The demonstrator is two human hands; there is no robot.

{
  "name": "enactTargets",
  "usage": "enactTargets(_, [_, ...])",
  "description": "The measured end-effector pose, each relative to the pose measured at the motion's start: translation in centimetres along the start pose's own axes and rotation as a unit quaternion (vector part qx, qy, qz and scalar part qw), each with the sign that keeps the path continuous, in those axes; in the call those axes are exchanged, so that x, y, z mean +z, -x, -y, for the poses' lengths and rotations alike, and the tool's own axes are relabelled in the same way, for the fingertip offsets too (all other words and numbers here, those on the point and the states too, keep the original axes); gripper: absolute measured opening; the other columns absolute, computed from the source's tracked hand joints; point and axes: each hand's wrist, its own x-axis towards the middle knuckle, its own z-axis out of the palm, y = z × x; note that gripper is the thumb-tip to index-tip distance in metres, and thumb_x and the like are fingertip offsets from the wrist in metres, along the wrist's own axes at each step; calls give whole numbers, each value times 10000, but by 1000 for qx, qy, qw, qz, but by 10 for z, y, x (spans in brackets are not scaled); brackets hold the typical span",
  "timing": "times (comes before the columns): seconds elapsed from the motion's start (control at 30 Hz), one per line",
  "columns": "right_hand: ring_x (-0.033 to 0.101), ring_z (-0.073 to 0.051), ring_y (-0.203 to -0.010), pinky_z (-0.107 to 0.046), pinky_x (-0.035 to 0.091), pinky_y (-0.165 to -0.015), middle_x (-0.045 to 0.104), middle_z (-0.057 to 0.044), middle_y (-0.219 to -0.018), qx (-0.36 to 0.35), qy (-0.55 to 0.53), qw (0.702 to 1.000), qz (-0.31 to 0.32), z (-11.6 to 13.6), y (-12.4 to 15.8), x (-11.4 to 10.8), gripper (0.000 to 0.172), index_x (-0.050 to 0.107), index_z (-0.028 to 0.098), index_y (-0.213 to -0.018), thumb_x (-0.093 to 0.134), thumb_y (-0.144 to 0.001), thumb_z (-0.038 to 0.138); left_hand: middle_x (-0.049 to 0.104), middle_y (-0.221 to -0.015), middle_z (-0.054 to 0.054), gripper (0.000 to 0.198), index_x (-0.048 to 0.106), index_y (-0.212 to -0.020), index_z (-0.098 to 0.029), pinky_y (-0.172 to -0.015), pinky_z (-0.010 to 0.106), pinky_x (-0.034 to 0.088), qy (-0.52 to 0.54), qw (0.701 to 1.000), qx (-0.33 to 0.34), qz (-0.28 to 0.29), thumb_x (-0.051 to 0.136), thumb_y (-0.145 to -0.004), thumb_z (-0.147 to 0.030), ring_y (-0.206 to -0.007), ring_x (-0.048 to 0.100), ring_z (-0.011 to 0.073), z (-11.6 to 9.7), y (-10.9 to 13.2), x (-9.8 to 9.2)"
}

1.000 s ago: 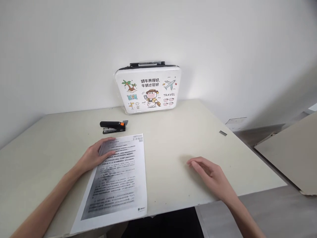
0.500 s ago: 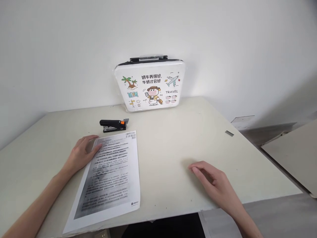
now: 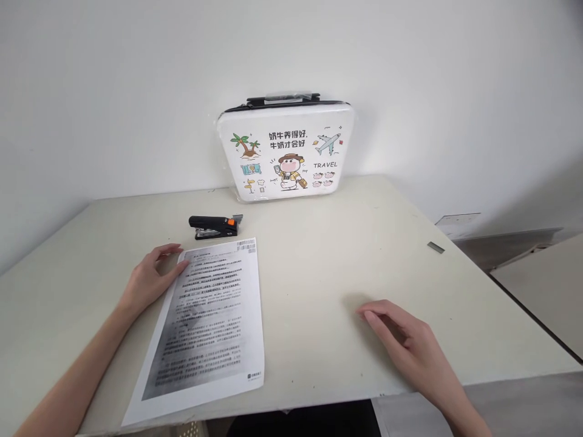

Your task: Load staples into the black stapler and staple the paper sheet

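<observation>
A printed sheet of paper [image 3: 200,315] lies on the table, slightly angled, its lower edge at the table's front. My left hand [image 3: 150,279] rests at its upper left edge, thumb on the paper and fingers apart on the tabletop. Just beyond the sheet's top edge is a black stapler [image 3: 213,226] with an orange patch, lying lengthwise; neither hand touches it. My right hand [image 3: 403,340] rests on the right part of the table, holding nothing visible, fingers loosely stretched and the thumb tip close to the index fingertip.
Against the wall stands a white case [image 3: 291,152] with cartoon prints and a black handle. A small grey strip [image 3: 436,247] lies near the right edge of the table [image 3: 319,267]. Another grey strip [image 3: 238,218] sits by the stapler's right end. A pale panel [image 3: 542,279] is beyond that edge.
The whole view has shifted slightly, so the things appear a little further right. Both hands keep their places on the table, and the paper and stapler lie as before.
</observation>
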Motion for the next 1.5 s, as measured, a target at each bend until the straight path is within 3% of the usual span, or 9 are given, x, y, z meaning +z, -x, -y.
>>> enactTargets(0.43, [736,-235,-912,-245,579,-590,782,-87,-1019,-10,17,999,30,-13,-5,-5,372,757,259,-981,531,-1017,552,680,-1388,76,573,609,-1287,-279,-1082,506,508,5,1000,9,-8,663,-858,-656,-1261,645,340,-2,4,1])
enactTargets(0.6, [725,-216,-855,-237,552,-560,779,-77,-996,-10,15,999,37,-11,-4,-5,379,751,257,-990,530,-1016,564,618,-1442,89,605,552,-1375,-273,-1086,491,498,-6,997,66,-43,605,-898,-641,-1271,617,341,-16,5,1])
enactTargets(0.8, [716,-221,-853,-250,546,-571,769,-76,-956,-1,-9,1000,21,0,-1,-3,396,743,259,-957,517,-1017,578,528,-1501,116,500,543,-1373,-250,-1217,483,359,-44,975,177,-127,523,-985,-564,-1436,463,322,-37,-24,-4])
enactTargets(0.87, [715,-223,-849,-254,549,-575,767,-76,-945,-2,-14,1000,14,1,0,-2,401,743,260,-949,516,-1014,584,508,-1517,120,513,542,-1374,-244,-1237,485,318,-60,971,192,-131,510,-984,-576,-1459,429,321,-41,-40,-8])
enactTargets(1.0, [707,-214,-839,-252,543,-583,767,-67,-962,6,-21,1000,19,1,0,-3,404,737,261,-951,525,-1009,599,585,-1451,133,577,575,-1345,-225,-1214,523,319,-101,970,215,-51,491,-954,-640,-1416,464,349,-41,-73,-13])
enactTargets(1.1, [702,-210,-821,-250,525,-564,768,-61,-942,6,-21,1000,20,2,0,-3,428,737,262,-936,507,-1011,615,674,-1342,148,641,621,-1297,-211,-1141,533,391,-117,970,208,38,494,-909,-704,-1325,542,381,-40,-92,-11])
enactTargets(1.2, [694,-211,-806,-257,508,-549,766,-65,-933,1,-15,1000,18,4,1,-4,435,738,256,-934,503,-1014,613,710,-1285,148,675,640,-1268,-215,-1008,494,482,-113,975,171,89,509,-870,-746,-1191,632,382,-42,-102,-6])
enactTargets(1.37, [700,-215,-834,-261,498,-542,771,-68,-973,-10,-14,1000,20,3,0,-4,427,740,255,-956,486,-1029,591,766,-1084,86,644,664,-1196,-256,-814,376,514,-72,985,111,113,603,-811,-769,-984,699,320,-42,-103,-4])
enactTargets(1.5, [693,-211,-817,-263,500,-545,772,-68,-972,-12,-12,1000,19,2,-1,-4,428,741,255,-958,478,-1034,584,760,-1016,53,596,660,-1200,-274,-751,334,494,-40,989,115,80,607,-832,-740,-892,688,272,-46,-92,-7])
